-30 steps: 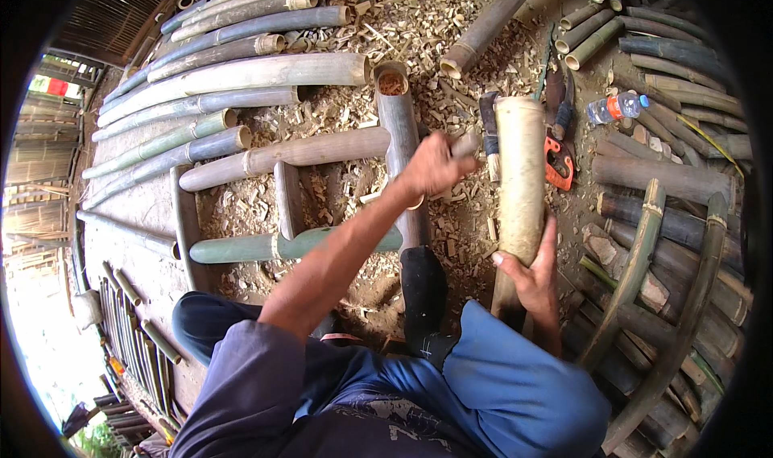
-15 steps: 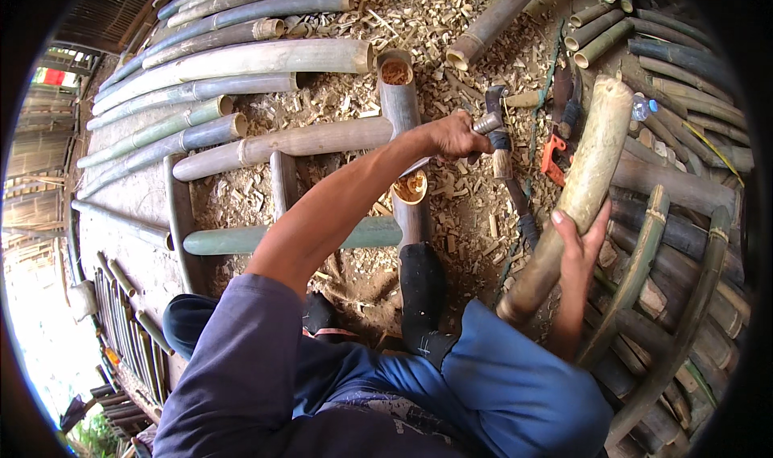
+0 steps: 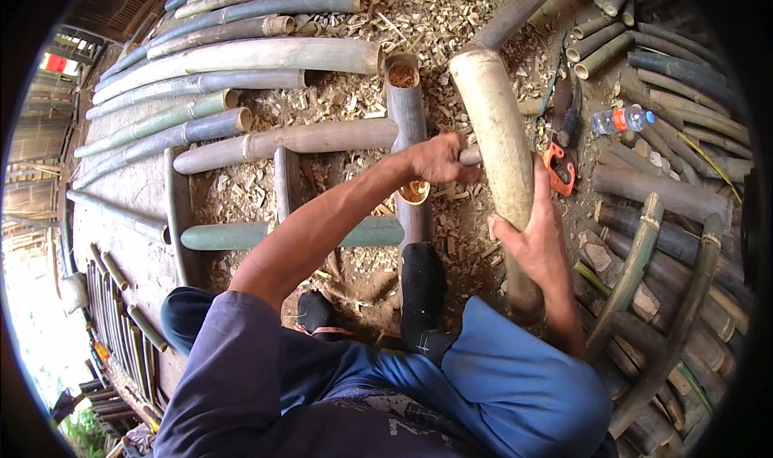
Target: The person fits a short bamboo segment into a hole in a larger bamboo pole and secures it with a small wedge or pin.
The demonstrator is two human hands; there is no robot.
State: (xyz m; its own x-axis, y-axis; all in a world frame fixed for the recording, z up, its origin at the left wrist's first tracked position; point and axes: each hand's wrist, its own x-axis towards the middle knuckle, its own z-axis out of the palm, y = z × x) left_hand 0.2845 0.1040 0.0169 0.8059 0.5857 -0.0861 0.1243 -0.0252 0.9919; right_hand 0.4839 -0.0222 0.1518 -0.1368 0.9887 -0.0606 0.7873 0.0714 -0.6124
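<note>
My left hand (image 3: pixel 439 158) is closed around a chisel (image 3: pixel 471 155), whose round handle end pokes out to the right. Its blade is hidden behind the hand. Below that hand stands a cut opening (image 3: pixel 415 191) in a grey-brown bamboo pole (image 3: pixel 412 124), with a second cut opening (image 3: pixel 403 75) farther along it. A thick, pale bamboo club (image 3: pixel 495 128) is gripped lower down by my right hand (image 3: pixel 533 237), thumb on one side and fingers on the other. The club's left side is at the chisel's handle end; whether they touch I cannot tell.
Bamboo crosspieces (image 3: pixel 322 136) join the pole at the left. My foot in black footwear (image 3: pixel 423 285) is at the pole's near end. An orange-handled saw (image 3: pixel 560 168) and a water bottle (image 3: pixel 622 120) lie at right. Bamboo poles (image 3: pixel 241 55) and wood chips (image 3: pixel 451 15) cover much of the ground.
The pale club has swung left, from beyond the tools to the chisel's handle end, and my right hand has moved left with it. My left hand is slightly lower, still holding the chisel.
</note>
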